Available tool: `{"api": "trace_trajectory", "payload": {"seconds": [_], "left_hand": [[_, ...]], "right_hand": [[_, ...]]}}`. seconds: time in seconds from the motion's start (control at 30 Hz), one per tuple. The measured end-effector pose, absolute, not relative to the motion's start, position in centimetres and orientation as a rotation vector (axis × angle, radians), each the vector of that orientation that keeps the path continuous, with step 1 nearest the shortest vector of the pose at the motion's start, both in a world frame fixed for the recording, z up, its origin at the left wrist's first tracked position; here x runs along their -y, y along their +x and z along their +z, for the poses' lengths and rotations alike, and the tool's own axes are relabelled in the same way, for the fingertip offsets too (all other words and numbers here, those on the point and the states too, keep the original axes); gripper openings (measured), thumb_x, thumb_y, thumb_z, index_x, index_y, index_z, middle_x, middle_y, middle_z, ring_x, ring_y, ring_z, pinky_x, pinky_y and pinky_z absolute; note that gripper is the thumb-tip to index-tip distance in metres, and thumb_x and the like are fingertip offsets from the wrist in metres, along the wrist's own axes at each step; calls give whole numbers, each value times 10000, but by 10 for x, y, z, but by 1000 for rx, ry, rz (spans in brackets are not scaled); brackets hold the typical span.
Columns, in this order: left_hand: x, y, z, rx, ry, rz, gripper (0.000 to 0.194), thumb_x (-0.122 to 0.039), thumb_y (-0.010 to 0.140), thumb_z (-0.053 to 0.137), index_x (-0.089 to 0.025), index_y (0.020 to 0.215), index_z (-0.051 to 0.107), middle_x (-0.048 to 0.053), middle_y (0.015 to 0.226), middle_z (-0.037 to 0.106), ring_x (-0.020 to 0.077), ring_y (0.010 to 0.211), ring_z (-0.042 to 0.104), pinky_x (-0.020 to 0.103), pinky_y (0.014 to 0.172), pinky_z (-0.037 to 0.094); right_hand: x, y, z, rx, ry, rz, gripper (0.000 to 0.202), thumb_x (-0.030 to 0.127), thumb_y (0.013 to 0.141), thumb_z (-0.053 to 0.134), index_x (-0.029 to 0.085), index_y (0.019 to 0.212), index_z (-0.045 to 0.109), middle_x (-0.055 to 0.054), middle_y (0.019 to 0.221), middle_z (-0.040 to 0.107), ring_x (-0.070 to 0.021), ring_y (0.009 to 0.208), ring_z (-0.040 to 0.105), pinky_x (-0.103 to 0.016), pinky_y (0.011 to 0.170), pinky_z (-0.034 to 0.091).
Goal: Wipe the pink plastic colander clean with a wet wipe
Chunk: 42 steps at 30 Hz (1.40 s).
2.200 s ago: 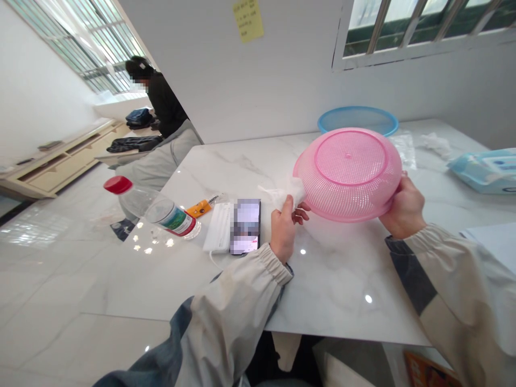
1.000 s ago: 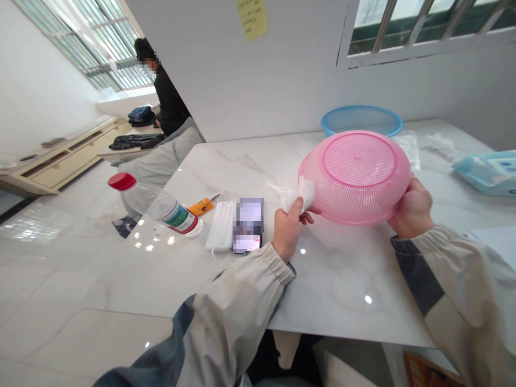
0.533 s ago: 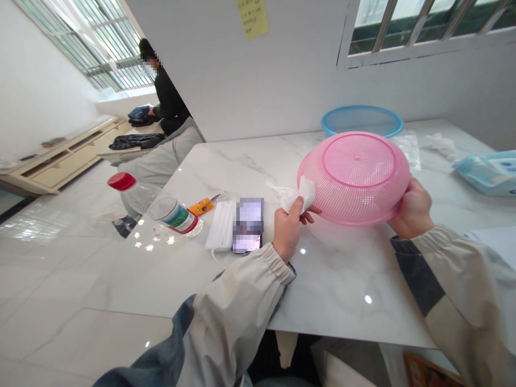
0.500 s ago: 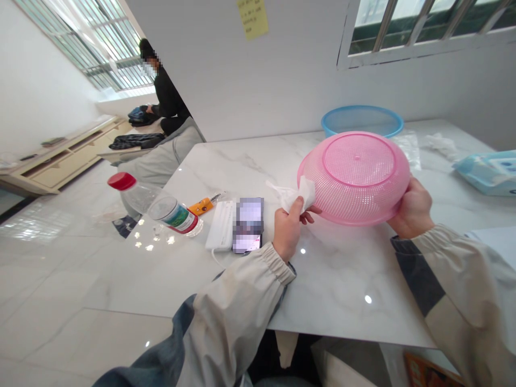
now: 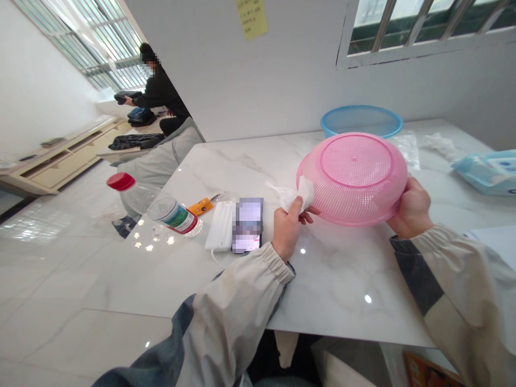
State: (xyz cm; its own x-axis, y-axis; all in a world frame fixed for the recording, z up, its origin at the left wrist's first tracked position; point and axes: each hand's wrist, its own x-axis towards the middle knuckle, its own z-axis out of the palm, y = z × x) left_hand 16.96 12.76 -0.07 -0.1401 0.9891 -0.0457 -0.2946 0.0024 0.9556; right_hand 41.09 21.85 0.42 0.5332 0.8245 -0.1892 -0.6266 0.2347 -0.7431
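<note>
A pink mesh plastic basket (image 5: pixel 357 161) is held tilted above the marble-patterned table (image 5: pixel 334 290), its round base turned up and towards me. My right hand (image 5: pixel 411 208) grips its right rim; part of the fingers is hidden behind it. My left hand (image 5: pixel 288 224) pinches a crumpled white wipe (image 5: pixel 305 192) at the basket's left edge. Some fingers of that hand reach to the lower left rim; whether they also grip it I cannot tell. Behind the pink basket stands a blue mesh basket (image 5: pixel 363 119), partly covered by it.
Left on the table are a red-capped bottle (image 5: pixel 177 215), an orange item (image 5: pixel 200 206), a white power bank (image 5: pixel 219 226) and a phone (image 5: pixel 248 226). At right lie a blue wipes pack (image 5: pixel 487 172) and clear plastic (image 5: pixel 408 150). Another person (image 5: pixel 163 91) sits far left.
My hands, the wipe and the pink basket stay almost in place, with only a slight shift of the view. The person in the background has raised a dark item towards the window.
</note>
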Motion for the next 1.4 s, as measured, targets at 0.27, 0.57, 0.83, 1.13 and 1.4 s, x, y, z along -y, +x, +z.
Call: {"api": "trace_trajectory", "payload": {"seconds": [0.27,0.57,0.83,1.13,1.4], "left_hand": [[-129,169,-1,-1108,886,1425,443,-515,979,670,-146,756,769,143,808,829,149,595,599,320,637,448],[-129,169,-4,-1113,926,1372,496,-563,972,674,-148,724,786,153,820,826,158,625,601,321,644,448],[-129,168,-7,-1138,914,1341,504,-571,958,686,-151,697,780,137,772,795,161,632,608,319,645,446],[-130,168,-8,-1143,899,1382,473,-523,959,677,-158,666,750,108,695,754,152,597,596,316,638,445],[-132,166,-8,-1155,888,1391,479,-518,963,676,-162,647,729,92,655,725,153,586,599,318,642,457]], "right_hand": [[-217,408,6,261,-859,1006,434,134,1116,490,162,741,707,-20,797,700,-123,712,662,-183,642,605],[-217,407,9,237,-833,999,462,158,1155,453,187,758,687,12,790,705,-104,733,670,-167,684,616],[-213,402,16,212,-827,993,466,182,1180,449,176,812,735,14,835,736,-89,745,695,-158,695,626],[-210,400,19,235,-811,1023,484,184,1185,431,174,778,694,15,791,702,-90,702,671,-158,676,614],[-211,403,18,248,-818,1033,457,177,1167,455,176,766,674,17,765,685,-93,680,653,-162,665,591]]}}
